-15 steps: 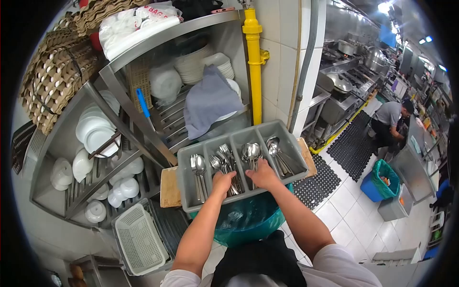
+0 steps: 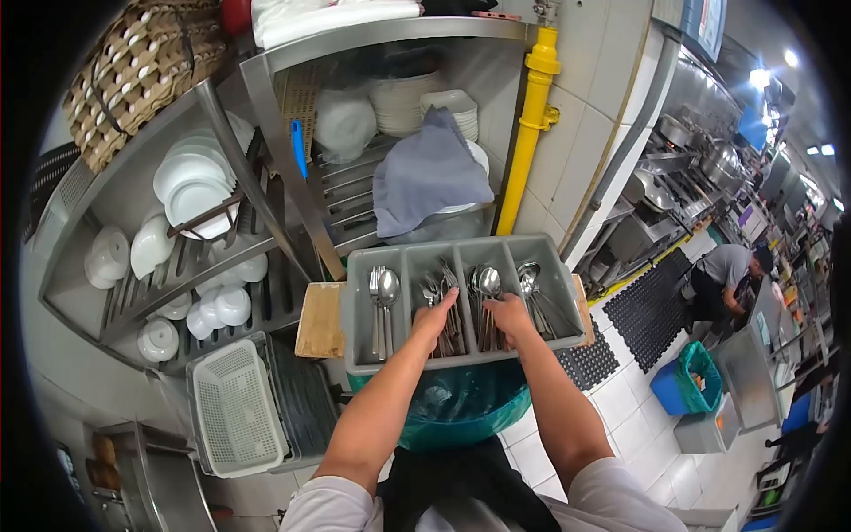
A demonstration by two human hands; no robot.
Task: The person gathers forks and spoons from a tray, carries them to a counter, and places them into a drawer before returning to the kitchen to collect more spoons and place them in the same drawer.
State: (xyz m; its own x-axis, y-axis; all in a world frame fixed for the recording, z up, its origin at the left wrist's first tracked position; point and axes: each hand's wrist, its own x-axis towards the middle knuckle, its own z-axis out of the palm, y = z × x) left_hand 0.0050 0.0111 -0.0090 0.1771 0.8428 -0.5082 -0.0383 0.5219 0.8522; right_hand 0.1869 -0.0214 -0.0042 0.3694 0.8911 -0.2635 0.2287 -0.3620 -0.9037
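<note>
A grey cutlery tray [image 2: 554, 266] with several compartments lies in front of me. My left hand [image 2: 433, 324] reaches into its second compartment, the thumb along a bunch of forks [image 2: 450, 277] and the other fingers mostly hidden. In the third compartment my right hand [image 2: 511, 321] is closed around the side of a bunch of spoons [image 2: 487, 282], its fingertips out of sight. The leftmost compartment holds a fork and a large spoon [image 2: 388, 288]. Several bigger round-bowled spoons [image 2: 528, 273] lean in the rightmost one.
Wooden board ends [image 2: 319, 321] show beside the tray, above a green-lined bin [image 2: 465, 403]. Behind are a steel rack [image 2: 390, 35] with plates and a grey cloth [image 2: 430, 177], and a yellow pipe [image 2: 525, 142]. A white basket [image 2: 235, 408] stands left. A person [image 2: 725, 275] crouches at right.
The view has shifted, so the rack and tray sit farther right. Both hands stay among the cutlery; the left thumb now points up along the forks and the right hand sits at the spoons' right side.
</note>
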